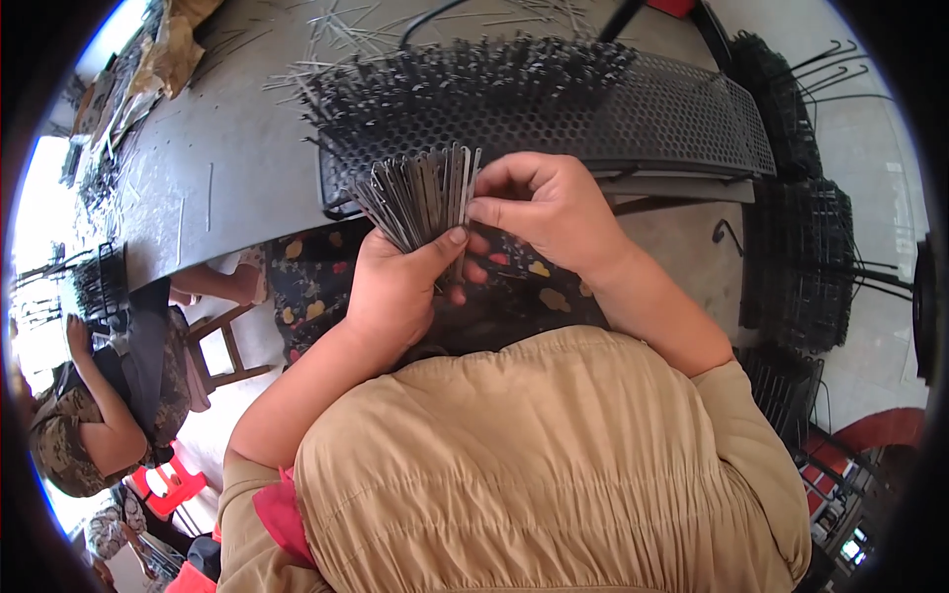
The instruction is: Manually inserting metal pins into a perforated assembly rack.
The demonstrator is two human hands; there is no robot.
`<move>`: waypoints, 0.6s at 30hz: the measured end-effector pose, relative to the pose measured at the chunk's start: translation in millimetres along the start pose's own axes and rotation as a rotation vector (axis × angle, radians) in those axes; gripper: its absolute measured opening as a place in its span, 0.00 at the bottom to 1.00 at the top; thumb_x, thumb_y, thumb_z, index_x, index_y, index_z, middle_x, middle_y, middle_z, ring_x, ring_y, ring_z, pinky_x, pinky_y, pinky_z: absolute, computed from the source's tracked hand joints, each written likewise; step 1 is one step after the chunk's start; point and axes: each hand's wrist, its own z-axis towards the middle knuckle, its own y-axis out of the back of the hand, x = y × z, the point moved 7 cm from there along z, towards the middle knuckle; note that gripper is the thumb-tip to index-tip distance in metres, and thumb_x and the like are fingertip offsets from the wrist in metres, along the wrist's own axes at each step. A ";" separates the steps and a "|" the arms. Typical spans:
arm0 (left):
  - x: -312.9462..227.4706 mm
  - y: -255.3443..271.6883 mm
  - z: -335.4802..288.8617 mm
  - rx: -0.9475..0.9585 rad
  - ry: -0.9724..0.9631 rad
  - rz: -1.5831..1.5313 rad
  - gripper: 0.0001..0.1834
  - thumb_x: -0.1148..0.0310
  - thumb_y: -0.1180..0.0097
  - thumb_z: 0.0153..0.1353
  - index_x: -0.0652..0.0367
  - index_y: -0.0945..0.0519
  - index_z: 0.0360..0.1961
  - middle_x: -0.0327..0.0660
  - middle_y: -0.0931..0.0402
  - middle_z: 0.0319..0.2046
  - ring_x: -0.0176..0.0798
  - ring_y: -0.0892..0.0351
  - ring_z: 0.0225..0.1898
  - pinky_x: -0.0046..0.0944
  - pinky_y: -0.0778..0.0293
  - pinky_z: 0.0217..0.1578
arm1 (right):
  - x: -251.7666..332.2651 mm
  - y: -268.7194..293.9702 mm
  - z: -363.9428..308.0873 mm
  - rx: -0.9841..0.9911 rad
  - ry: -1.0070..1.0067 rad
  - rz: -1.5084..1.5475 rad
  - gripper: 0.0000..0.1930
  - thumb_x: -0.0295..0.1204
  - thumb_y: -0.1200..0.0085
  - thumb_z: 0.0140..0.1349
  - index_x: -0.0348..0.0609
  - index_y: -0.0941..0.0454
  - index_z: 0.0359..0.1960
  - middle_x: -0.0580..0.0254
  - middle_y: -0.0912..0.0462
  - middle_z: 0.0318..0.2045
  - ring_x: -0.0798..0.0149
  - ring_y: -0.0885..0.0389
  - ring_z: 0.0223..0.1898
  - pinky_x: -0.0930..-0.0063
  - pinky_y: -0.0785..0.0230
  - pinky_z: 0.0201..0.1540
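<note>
Here I'm seeing black pieces (465, 79) crowding the rack (692, 111); before it, left grip (393, 282) clasping strips (417, 203), right grip (547, 206) pinching one.

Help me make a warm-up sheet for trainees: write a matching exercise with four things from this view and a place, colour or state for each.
Things
1. Right hand
2. Curved panel
3. Left hand
4. Wearer's shirt

Descriptions
A. Tan, with gathered rows
B. Clasped round the lower part of a bundle of thin grey strips
C. At the bundle's right edge, higher than the other hand
D. Black and full of small holes

Pairs: 1-C, 2-D, 3-B, 4-A
</note>
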 end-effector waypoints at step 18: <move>-18.7 127.7 -41.8 -0.272 -0.109 -0.099 0.06 0.75 0.45 0.65 0.62 0.23 0.43 0.44 0.18 0.32 0.34 0.21 0.25 0.30 0.29 0.19 | 55.5 -118.5 66.3 -0.078 0.865 -0.602 0.30 0.14 0.40 0.57 0.40 0.36 0.60 0.63 0.19 0.32 0.74 0.20 0.32 0.82 0.27 0.36</move>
